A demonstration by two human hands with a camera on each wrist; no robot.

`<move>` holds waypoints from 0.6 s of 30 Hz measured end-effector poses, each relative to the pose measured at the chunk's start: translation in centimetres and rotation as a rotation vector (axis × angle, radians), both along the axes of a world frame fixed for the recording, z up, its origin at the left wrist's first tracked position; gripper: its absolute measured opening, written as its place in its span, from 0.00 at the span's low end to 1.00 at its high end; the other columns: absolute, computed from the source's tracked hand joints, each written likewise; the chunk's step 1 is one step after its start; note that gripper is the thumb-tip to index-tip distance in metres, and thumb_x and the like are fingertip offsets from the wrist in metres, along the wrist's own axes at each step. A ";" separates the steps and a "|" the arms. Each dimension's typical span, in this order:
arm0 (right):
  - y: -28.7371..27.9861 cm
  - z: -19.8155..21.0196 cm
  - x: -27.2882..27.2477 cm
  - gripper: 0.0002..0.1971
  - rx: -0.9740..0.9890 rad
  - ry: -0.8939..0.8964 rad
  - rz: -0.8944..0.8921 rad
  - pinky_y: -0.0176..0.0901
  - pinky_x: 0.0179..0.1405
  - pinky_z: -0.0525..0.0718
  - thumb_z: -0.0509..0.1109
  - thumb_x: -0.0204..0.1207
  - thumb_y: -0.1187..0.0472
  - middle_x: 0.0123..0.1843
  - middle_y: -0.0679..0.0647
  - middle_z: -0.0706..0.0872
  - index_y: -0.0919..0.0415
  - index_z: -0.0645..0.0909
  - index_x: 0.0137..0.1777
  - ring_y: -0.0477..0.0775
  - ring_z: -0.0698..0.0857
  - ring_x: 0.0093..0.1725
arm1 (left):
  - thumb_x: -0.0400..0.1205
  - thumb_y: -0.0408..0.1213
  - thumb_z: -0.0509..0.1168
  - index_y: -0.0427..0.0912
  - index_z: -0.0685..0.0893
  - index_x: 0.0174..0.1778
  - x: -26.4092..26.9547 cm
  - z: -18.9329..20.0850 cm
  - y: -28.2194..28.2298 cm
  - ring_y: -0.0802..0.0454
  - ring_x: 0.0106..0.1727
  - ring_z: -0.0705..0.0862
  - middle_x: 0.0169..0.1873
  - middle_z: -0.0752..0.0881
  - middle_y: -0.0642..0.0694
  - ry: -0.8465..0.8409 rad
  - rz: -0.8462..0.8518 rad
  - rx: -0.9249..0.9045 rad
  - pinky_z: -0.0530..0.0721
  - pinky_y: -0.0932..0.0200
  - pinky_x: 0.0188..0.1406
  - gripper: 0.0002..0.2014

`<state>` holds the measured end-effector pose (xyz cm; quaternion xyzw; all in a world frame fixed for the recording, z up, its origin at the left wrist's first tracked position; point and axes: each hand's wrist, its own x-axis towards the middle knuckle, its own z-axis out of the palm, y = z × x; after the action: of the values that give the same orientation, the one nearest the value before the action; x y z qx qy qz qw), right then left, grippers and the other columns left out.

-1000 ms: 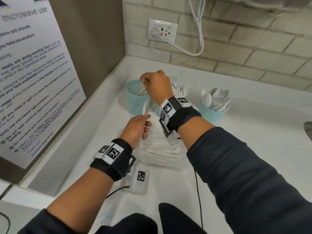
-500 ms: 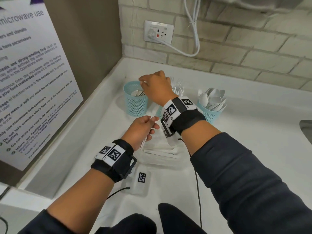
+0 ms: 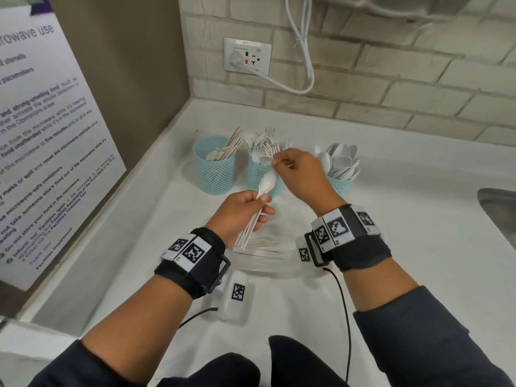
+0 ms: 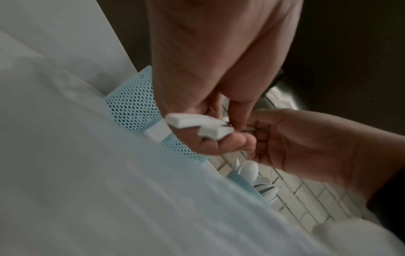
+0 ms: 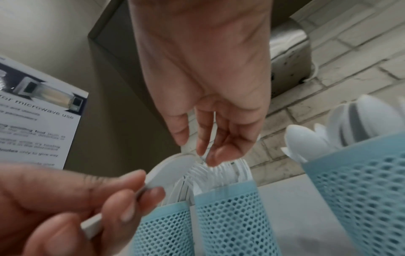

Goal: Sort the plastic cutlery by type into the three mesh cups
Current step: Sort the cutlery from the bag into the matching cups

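My left hand (image 3: 242, 213) grips a white spoon bundle (image 3: 258, 206), handles partly hidden, right hand (image 3: 300, 177) pinching something thin I can't identify, over the fork cup (image 3: 258, 175).

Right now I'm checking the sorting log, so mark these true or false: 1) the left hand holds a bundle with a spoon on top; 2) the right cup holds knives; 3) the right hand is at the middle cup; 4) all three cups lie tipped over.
1) True: the left hand grips a bundle of cutlery, a spoon uppermost.
2) False: the right cup holds spoons.
3) True: the right hand is at the forks of the middle cup.
4) False: all stand upright, the left cup too.
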<state>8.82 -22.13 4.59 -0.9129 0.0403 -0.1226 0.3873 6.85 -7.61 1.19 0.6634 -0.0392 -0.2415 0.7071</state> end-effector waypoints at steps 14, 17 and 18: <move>-1.6 -0.8 -2.8 0.14 0.592 0.278 0.174 0.38 0.43 0.83 0.70 0.77 0.63 0.49 0.58 0.88 0.57 0.77 0.62 0.50 0.86 0.44 | 0.85 0.39 0.59 0.42 0.83 0.51 -0.7 -0.1 -0.9 0.61 0.27 0.81 0.37 0.86 0.48 -0.007 -0.124 0.035 0.78 0.70 0.27 0.08; -1.9 -0.8 -2.9 0.07 0.625 0.266 0.163 0.31 0.36 0.83 0.70 0.76 0.65 0.43 0.53 0.89 0.55 0.80 0.52 0.46 0.86 0.39 | 0.85 0.40 0.58 0.44 0.83 0.51 -0.7 0.0 -0.8 0.60 0.31 0.84 0.40 0.88 0.50 -0.023 -0.155 0.049 0.81 0.71 0.32 0.08; -1.9 -0.8 -2.9 0.06 0.651 0.267 0.162 0.31 0.34 0.83 0.70 0.76 0.66 0.41 0.51 0.90 0.55 0.80 0.50 0.46 0.86 0.37 | 0.86 0.40 0.58 0.44 0.83 0.52 -0.7 0.0 -0.8 0.60 0.33 0.85 0.41 0.88 0.50 -0.028 -0.167 0.043 0.82 0.71 0.34 0.09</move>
<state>5.90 -24.05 3.76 -0.7500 0.0552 0.0480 0.6573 6.14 -8.39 1.18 0.6763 -0.0988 -0.2910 0.6694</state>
